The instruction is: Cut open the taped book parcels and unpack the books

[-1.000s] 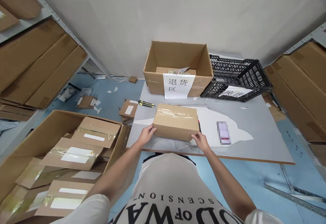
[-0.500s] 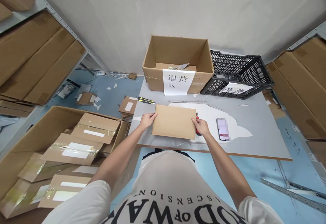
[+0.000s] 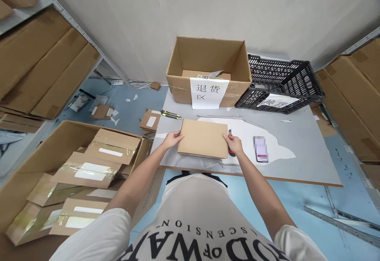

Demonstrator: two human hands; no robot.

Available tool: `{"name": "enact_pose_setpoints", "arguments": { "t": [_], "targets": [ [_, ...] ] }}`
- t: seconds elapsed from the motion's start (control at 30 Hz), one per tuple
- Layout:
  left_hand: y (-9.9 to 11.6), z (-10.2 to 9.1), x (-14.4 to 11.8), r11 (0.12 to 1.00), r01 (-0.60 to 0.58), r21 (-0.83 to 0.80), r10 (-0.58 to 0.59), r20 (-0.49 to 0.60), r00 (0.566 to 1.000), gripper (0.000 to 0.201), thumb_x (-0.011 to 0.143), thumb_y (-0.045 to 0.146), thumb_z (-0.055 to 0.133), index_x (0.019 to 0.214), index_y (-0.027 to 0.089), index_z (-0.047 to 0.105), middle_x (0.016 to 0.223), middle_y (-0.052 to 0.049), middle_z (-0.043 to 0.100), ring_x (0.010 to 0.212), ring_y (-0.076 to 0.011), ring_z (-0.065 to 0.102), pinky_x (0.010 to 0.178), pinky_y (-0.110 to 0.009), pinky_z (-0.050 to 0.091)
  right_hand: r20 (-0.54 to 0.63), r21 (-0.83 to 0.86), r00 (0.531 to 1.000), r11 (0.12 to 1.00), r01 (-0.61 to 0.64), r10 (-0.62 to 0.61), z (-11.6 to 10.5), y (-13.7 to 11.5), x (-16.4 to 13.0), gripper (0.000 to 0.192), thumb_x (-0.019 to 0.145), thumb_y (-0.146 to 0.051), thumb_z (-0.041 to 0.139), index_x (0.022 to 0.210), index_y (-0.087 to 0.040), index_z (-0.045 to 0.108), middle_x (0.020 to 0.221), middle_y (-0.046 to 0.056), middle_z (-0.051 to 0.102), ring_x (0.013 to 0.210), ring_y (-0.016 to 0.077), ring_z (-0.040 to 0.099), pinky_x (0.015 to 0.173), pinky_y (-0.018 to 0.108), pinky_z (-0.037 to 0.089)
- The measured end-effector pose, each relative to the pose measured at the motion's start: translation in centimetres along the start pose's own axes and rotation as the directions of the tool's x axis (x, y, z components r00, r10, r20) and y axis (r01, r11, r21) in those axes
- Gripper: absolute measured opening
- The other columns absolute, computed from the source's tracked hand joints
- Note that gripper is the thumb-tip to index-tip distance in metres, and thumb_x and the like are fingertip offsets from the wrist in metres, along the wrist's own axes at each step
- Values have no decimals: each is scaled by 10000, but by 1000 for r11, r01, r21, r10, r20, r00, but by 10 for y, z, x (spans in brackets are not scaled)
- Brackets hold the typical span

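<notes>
A flat brown cardboard box (image 3: 203, 138) lies at the table's front part, between my two hands. My left hand (image 3: 173, 139) grips its left side, with the thumb on top. At the opposite side my right hand (image 3: 233, 143) pinches the right edge. Just beside my right hand is a red utility knife (image 3: 230, 147), partly covered by the fingers. A yellow and black utility knife (image 3: 170, 114) rests beyond my left hand. Farther right, a phone (image 3: 260, 149) with a blurred screen lies on white paper (image 3: 279, 150).
At the table's back stand a large carton (image 3: 172, 90) with a paper sign and a black plastic crate (image 3: 285, 79). On my left a big open carton (image 3: 68, 128) holds several taped parcels (image 3: 113, 146). Shelves with boxes (image 3: 356, 106) flank both sides.
The cardboard box's near edge has come down slightly, and it now looks flatter on the table. Both hands keep their hold. The camera view has shifted a little.
</notes>
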State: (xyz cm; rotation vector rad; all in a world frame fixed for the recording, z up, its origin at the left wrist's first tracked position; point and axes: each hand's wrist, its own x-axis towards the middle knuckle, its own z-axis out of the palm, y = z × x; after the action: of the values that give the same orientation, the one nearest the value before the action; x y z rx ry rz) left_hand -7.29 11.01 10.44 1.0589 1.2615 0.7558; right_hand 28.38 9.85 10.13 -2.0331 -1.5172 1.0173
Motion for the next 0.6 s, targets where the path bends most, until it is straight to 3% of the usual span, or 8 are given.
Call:
{"name": "enact_pose_setpoints", "arguments": {
  "t": [0.17,0.27,0.4,0.47,0.6],
  "targets": [
    [-3,0,1,999,0,-53,0,-4,1000,803,521,563,766,1159,101,612,1120,-136,662,1073,-298,592,987,-460,423,-45,70,999,997,-16,20,4,3,-1,534,721,-668,514,797,-184,726,811,82,729,802,241,659,729,327,487],
    [-11,-2,-3,997,10,-79,-13,-28,1000,777,583,580,721,1203,133,586,1181,-125,632,1116,-294,568,986,-461,422,-15,293,1000,956,-19,25,7,14,-5,558,750,-650,489,901,-158,704,886,104,726,837,245,673,746,350,516],
    [-33,-6,-26,995,20,-97,-28,-75,997,673,668,531,663,1227,166,571,1262,-129,575,1179,-302,523,1004,-490,391,13,564,1000,826,-12,5,16,46,-28,549,797,-563,472,1116,-141,619,1092,148,673,958,249,662,869,413,501],
    [-47,-5,-41,996,9,-86,-16,-77,997,701,621,450,714,1236,148,562,1303,-145,537,1238,-308,465,1054,-485,330,42,587,998,810,20,-55,23,63,-46,561,762,-488,547,1224,-171,551,1219,154,606,1075,262,611,949,451,449],
    [-70,3,-61,991,-115,75,118,-38,992,779,611,379,723,1310,133,482,1398,-124,438,1335,-270,331,1131,-421,184,140,507,963,852,131,-232,37,77,-74,843,671,-334,668,1419,-234,293,1439,120,387,1293,242,411,1061,447,331]
  ]
}}
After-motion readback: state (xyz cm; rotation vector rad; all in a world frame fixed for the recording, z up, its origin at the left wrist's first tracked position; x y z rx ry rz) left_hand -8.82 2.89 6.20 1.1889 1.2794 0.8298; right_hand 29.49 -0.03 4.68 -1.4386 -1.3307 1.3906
